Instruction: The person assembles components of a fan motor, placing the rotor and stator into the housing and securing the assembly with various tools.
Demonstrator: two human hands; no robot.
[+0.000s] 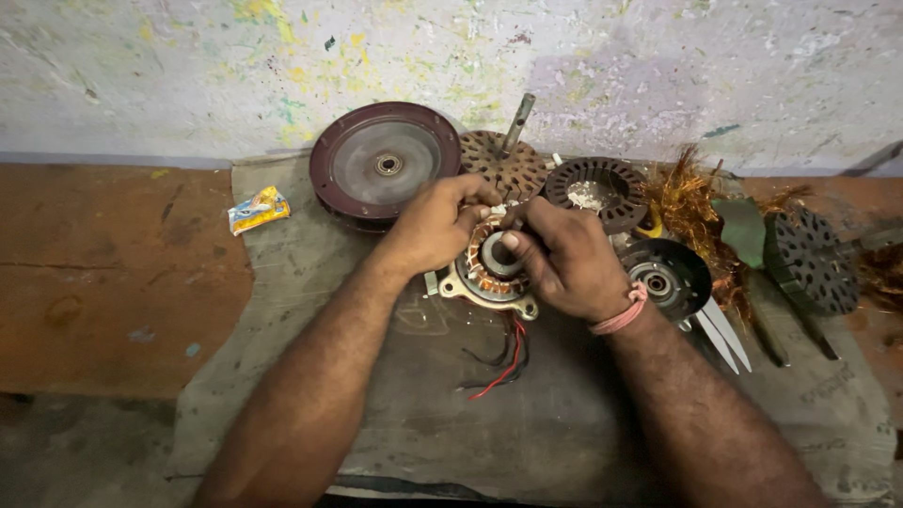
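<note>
On grey cloth, the wound stator sat between both hands: left hand and right hand each grasped its rim.

Both forearms reach forward, left hand and right hand curled close together.

Copper-orange windings on the pale metal stator, red and black wires, maroon round cover, rust-brown perforated rotor, pink wrist thread, yellow sachet, grey cloth, paint-flecked wall.
</note>
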